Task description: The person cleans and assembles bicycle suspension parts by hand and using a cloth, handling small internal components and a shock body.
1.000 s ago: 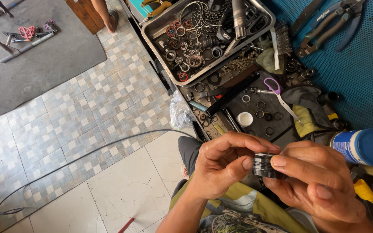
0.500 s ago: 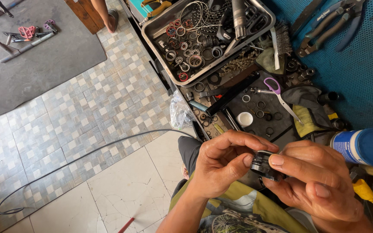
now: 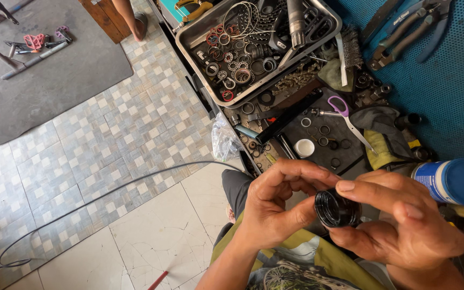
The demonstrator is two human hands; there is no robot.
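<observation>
We hold the small work close to our body, below the metal tray (image 3: 189,40) full of rings. Our right hand (image 3: 404,228) pinches a black ring-shaped part (image 3: 335,208) from the right side, and our left hand (image 3: 275,204) curls its fingers against its left edge. We judge that the part is being turned or checked; the next move needs a firm, steady pinch. A blue-capped can (image 3: 455,181) lies beside the right hand.

Bright, even daylight fills the view, and shadows stay soft and faint. The metal tray (image 3: 253,53) shows mild glare on its rim. Focus is sharp throughout, while wide-angle distortion bends the floor tiles (image 3: 108,150) toward the edges.
</observation>
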